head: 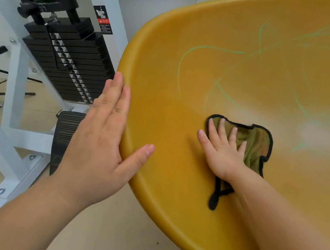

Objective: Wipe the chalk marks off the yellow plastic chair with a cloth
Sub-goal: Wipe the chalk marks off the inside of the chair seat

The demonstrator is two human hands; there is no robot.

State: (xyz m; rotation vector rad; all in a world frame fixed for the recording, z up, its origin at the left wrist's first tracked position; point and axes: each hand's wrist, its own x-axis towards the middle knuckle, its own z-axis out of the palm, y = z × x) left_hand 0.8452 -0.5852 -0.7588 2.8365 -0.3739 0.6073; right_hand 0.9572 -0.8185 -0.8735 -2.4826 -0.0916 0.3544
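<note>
The yellow plastic chair (174, 169) fills the right side of the head view, its curved shell facing me. Green chalk marks (206, 48) loop across its upper part, with a pale smeared patch at the right. An olive cloth with black edging (258, 144) lies flat on the shell. My right hand (220, 151) presses on the cloth with fingers spread and straight. My left hand (101, 136) rests flat against the chair's left rim, fingers straight along the outer side and thumb over the rim on the inner surface.
A white weight machine with a black plate stack (69, 55) stands close on the left, its frame (14, 101) reaching down to the pale floor (110, 235). A black ribbed pedal (66, 130) sits just behind my left hand.
</note>
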